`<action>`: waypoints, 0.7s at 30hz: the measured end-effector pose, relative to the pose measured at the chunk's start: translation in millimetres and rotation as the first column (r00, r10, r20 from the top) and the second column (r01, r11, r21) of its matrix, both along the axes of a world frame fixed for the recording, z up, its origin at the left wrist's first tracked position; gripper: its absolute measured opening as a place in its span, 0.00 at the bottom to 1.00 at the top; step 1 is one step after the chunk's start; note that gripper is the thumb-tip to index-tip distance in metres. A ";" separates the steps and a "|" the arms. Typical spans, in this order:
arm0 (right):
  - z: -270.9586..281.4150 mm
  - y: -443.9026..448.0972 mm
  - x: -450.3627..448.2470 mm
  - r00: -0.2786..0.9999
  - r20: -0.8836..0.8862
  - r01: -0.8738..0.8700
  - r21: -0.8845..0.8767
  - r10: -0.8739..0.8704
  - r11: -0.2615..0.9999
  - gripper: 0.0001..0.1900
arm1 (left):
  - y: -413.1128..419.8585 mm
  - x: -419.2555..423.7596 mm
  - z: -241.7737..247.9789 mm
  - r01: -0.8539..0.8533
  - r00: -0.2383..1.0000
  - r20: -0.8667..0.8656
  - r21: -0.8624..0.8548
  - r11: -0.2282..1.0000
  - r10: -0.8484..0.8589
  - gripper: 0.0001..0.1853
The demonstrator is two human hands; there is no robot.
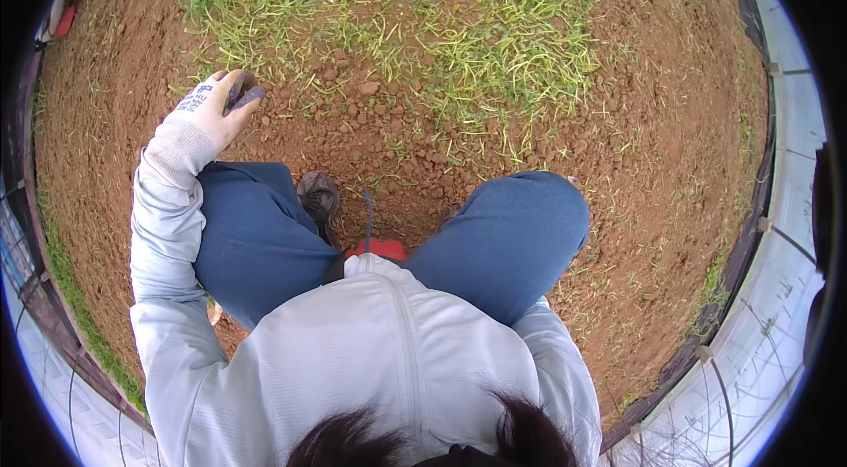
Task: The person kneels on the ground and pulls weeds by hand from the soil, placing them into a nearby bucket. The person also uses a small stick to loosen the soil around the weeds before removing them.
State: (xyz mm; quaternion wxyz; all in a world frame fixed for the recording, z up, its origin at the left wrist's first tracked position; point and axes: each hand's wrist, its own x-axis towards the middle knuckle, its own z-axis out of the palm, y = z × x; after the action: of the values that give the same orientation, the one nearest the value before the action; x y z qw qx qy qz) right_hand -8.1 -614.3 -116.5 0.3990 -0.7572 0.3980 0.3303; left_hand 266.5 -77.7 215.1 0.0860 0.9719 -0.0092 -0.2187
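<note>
My left hand (218,103) wears a white knit work glove with a dark coating on the palm side and printing on the back. It hovers over or rests near the brown soil (357,129), just beyond my left knee; whether it touches is unclear. The fingers curve, a gap separates them from the thumb, and nothing shows in the grasp. Close by lie cut green plants (265,24), scattered as stems and leaves over the ground. My right hand is out of view, its arm running down behind my right thigh (509,235).
A dark shoe (319,196) is planted between my bent legs, near a red object (382,249) partly hidden by my jacket. More loose stems (503,70) cover the ground ahead. Pale sheeting (797,136) with a dark lower edge borders the right side. A red item (65,22) lies far left.
</note>
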 end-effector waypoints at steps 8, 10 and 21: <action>20.3 27.5 -33.1 0.990 0.077 0.113 0.078 -0.119 0.991 0.20 | -30.3 -33.3 46.9 0.027 0.995 0.098 -0.183 0.983 -0.009 0.29; 26.9 29.3 -35.6 0.982 0.116 0.134 0.116 -0.147 0.984 0.20 | -13.3 -49.8 53.7 -0.193 0.962 0.113 -0.368 0.910 0.250 0.28; 185.5 -18.6 52.5 0.689 0.664 0.013 0.389 -0.290 0.921 0.22 | 94.6 -112.9 -8.1 -0.252 0.680 0.249 -0.804 0.539 0.689 0.17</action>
State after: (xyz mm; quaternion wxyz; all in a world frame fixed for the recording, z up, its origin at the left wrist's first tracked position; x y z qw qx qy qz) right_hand 44.4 -632.9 69.0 0.6769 -0.7044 0.2091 0.0443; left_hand 153.6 16.9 207.1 0.5074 0.8383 0.1587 0.1207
